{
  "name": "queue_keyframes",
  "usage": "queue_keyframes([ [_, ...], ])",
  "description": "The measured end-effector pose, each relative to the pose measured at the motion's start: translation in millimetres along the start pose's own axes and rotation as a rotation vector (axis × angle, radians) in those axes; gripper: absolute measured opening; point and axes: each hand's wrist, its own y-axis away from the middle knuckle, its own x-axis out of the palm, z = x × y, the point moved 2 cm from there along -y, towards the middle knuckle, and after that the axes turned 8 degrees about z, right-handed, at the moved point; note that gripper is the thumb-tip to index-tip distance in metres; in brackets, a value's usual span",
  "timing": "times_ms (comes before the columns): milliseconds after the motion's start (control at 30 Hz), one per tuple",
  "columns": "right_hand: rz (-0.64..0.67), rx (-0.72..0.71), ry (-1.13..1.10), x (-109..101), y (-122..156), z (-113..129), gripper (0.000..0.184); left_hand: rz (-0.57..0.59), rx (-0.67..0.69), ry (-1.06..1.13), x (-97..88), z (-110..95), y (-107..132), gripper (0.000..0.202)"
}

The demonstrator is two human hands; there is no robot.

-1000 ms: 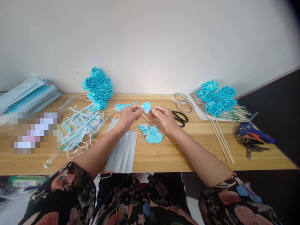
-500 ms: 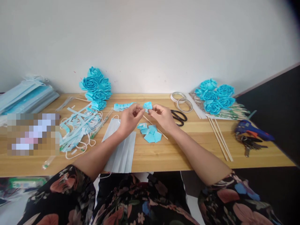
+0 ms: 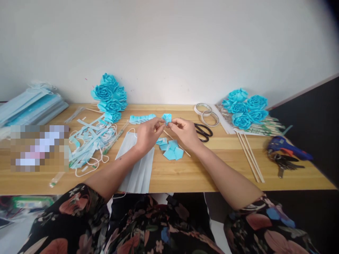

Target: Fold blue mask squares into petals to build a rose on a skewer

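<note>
A small blue folded petal piece [image 3: 166,117] is pinched between the fingertips of my left hand [image 3: 150,133] and my right hand [image 3: 184,132], above the middle of the table. Below my hands lie several loose blue petal pieces [image 3: 173,150], some overlapping. A thin wooden stick [image 3: 184,151] slants beside them, its upper part hidden behind my hands. Behind my left hand rests a row of blue petals [image 3: 141,119]. Under my left forearm is a pleated face mask [image 3: 139,167]. Black-handled scissors [image 3: 203,132] stick out from behind my right hand, their blades hidden.
Blue flowers stand in a left bunch [image 3: 109,97] and a right bunch [image 3: 246,107]. Cut straps and scraps [image 3: 92,141] lie left, near stacked masks [image 3: 31,104]. Tape rolls [image 3: 210,118], wooden sticks [image 3: 250,157], a blue glue gun [image 3: 288,147] and keys [image 3: 287,163] lie right.
My left fingertips have closed in on the blue petal piece, beside my right ones. The whole view has shifted slightly.
</note>
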Motion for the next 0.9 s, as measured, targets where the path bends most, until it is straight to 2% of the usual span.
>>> queue_keyframes([
  [533,-0.005,-0.016,0.034,2.7,1.3,1.3,0.016,0.005,-0.005,-0.077,2.5,1.7,1.9,0.021],
  [900,0.000,-0.065,0.094,4.8,0.7,-1.9,0.015,0.010,0.001,0.000,3.1,-0.9,1.5,0.021],
])
